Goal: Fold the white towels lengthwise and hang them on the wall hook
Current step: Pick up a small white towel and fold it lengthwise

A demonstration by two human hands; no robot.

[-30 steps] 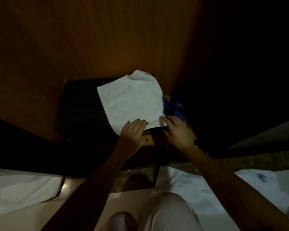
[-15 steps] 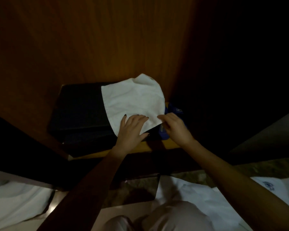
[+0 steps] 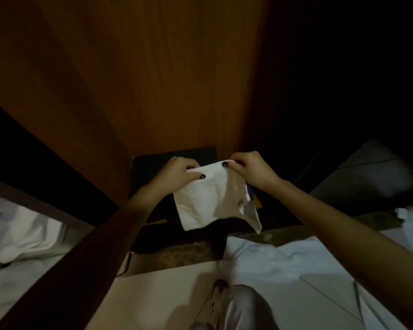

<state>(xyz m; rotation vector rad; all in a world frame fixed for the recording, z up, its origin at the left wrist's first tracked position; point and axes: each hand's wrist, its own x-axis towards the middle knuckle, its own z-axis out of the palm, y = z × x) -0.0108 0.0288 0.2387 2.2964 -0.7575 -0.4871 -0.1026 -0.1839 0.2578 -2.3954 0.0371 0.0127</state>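
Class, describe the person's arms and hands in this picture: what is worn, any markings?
Both forearms are bare, with no sleeve in view. The left hand and right hand wear no gloves; no ring, watch or bracelet shows in the dim light. The visible thumbnails are painted dark.

A dark case [image 3: 146, 171] sits against the wooden panel [image 3: 153, 79]; pale floor tiles [image 3: 165, 296] lie below.

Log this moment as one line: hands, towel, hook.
left hand: pinches towel top corner | right hand: pinches other top corner | towel: held up, hanging | dark box: behind it | hook: not in view
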